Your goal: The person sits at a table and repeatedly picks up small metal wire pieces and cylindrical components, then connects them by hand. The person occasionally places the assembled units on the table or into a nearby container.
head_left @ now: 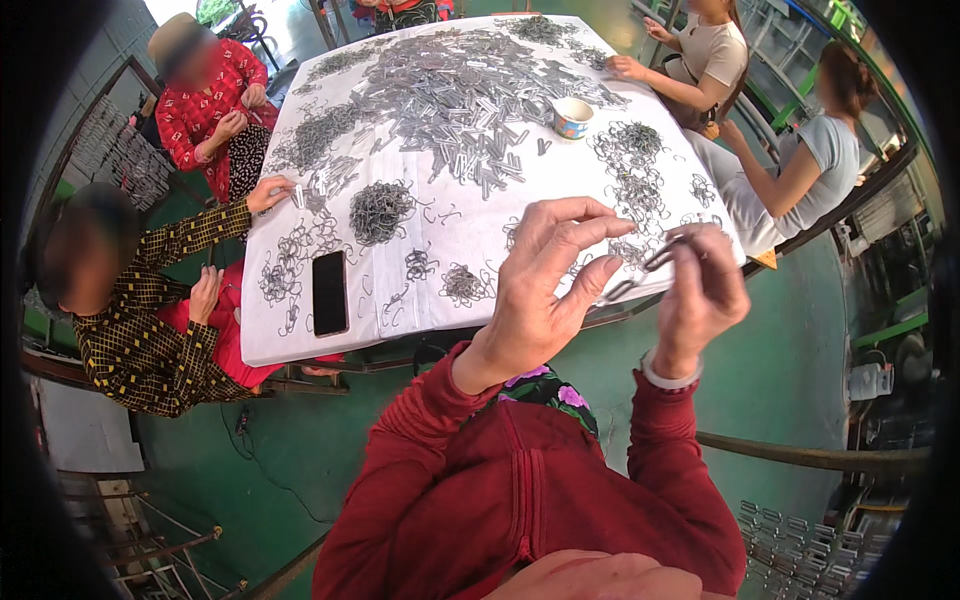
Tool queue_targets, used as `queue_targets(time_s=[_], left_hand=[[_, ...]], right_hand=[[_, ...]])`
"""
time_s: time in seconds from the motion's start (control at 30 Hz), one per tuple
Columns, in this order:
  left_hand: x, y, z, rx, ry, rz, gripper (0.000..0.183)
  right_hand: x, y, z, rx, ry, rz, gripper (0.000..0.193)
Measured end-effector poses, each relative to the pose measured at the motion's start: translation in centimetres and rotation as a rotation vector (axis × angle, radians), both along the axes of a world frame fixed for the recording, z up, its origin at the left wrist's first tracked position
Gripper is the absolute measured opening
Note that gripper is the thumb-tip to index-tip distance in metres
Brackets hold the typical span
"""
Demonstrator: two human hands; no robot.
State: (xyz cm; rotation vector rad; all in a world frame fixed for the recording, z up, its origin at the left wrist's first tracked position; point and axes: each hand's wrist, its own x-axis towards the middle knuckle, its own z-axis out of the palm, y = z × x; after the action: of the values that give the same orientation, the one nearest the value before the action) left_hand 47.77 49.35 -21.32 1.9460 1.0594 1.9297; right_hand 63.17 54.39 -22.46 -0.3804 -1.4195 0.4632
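Observation:
In front of my chest, above the near edge of the table, both hands are raised. My left hand [545, 285] has its thumb and fingers apart, with nothing visible between them. My right hand [708, 300], partly blurred, pinches a dark elongated metal clip [657, 258]. A second narrow metal piece [620, 291] shows between the two hands, close to my left thumb; whether it joins the clip I cannot tell. Small piles of bent wire hooks [463, 284] lie on the white-covered table [425, 312] just beyond my hands.
A large heap of silvery metal clips [450, 90] covers the table's far middle. A dense pile of dark hooks [380, 212], a black phone [329, 292] and a paper cup [572, 118] also lie or stand there. Several people sit around the table; one person's hand [270, 194] reaches in from the left.

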Motion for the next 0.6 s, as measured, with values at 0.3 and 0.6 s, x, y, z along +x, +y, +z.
queue_targets(time_s=[0.3,0.6], left_hand=[[-1.0,-0.7,-17.4,-0.606,0.345,-0.536,0.019],[-7.5,-4.9,-34.0,-1.382,0.319,-0.385,0.026]], right_hand=[[10.1,-0.3,3.2,-0.125,0.263,-0.252,0.018],[19.8,-5.6,7.2,0.147,0.005,-0.792,0.021]])
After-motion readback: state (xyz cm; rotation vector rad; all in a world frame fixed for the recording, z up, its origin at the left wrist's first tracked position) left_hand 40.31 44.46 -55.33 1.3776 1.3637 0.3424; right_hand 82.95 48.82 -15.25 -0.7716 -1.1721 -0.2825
